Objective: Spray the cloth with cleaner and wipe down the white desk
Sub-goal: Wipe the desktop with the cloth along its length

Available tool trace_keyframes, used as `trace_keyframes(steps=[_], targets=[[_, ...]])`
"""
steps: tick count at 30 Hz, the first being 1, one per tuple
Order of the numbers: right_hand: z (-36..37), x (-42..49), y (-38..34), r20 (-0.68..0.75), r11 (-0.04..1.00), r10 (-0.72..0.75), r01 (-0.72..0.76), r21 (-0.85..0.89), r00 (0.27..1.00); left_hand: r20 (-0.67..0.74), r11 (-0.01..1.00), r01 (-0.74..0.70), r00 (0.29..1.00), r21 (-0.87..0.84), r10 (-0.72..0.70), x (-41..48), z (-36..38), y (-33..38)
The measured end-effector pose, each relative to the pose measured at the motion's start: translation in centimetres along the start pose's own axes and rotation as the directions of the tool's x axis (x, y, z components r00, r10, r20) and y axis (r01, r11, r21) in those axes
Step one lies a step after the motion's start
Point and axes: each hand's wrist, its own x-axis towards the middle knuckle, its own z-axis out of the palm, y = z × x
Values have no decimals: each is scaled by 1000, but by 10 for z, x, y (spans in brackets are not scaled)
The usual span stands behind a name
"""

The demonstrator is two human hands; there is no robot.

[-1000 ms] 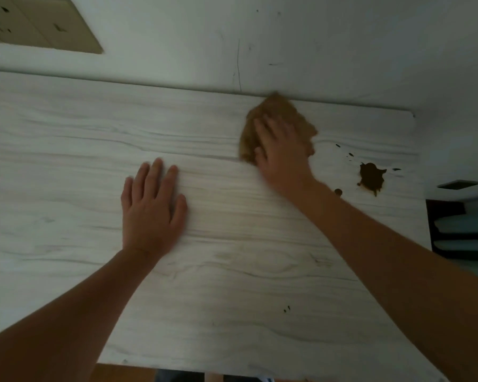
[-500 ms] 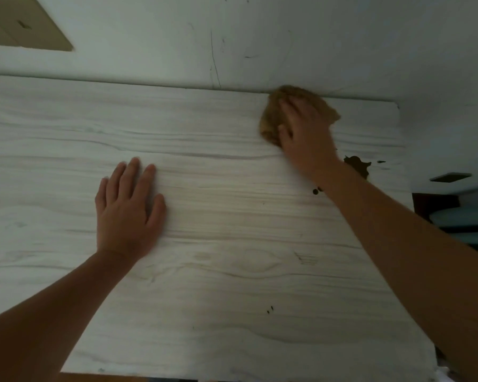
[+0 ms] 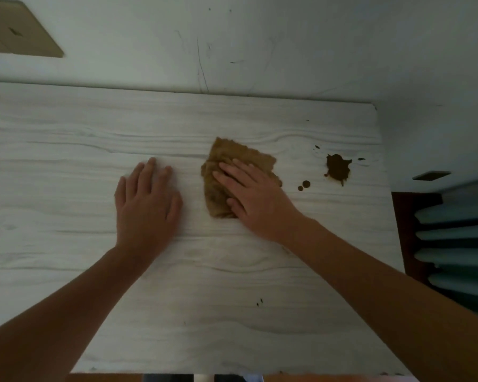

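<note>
The white desk [image 3: 66, 166] with a pale wood grain fills the view. A brown cloth [image 3: 233, 158] lies crumpled on it right of centre. My right hand [image 3: 257, 199] presses flat on the cloth with straight fingers, covering its lower right part. My left hand [image 3: 145, 205] rests flat on the bare desk just left of the cloth, fingers straight. A dark brown stain [image 3: 338, 169] with small drops [image 3: 304, 185] beside it sits on the desk to the right of the cloth. No spray bottle is in view.
A white wall [image 3: 260, 37] rises behind the desk, with a tan panel [image 3: 17, 31] at its upper left. Beyond the desk's right edge are pale green slats [image 3: 455, 238] and a dark gap. Tiny dark specks [image 3: 259, 301] mark the desk near its front.
My right hand has pulled the cloth back from the desk's far edge by the wall toward the middle. My left hand stays flat on the desk.
</note>
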Motion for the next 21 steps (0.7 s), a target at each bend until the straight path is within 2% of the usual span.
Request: trace_keyframes(steps=[2,4,7,10,12,16,18,21], targets=[[-9,5,27,3,999,47,-47,-7,999,7,998,-44,999,-44,44,4,3,29],[-26,14,70,-44,983,184,-184,9,982,31,995,-74,997,-63,76,8,10,49],[-53,15,142,-111,907,418,-420,1,902,45,993,-104,993,-56,107,7,22,56],[-59,12,158,-122,858,510,-513,0,852,42,992,-110,993,-63,112,5,26,53],[-52,13,135,-108,878,477,-479,1,872,48,992,-104,993,-65,107,5,24,55],[-27,1,62,-78,986,156,-160,-42,985,43,994,-101,994,-45,103,6,23,57],[-12,-12,28,-24,999,19,-20,-47,1000,33,994,-101,994,-49,102,5,23,58],[-4,-21,23,41,998,-44,45,-34,998,17,993,-110,994,-50,111,5,22,59]])
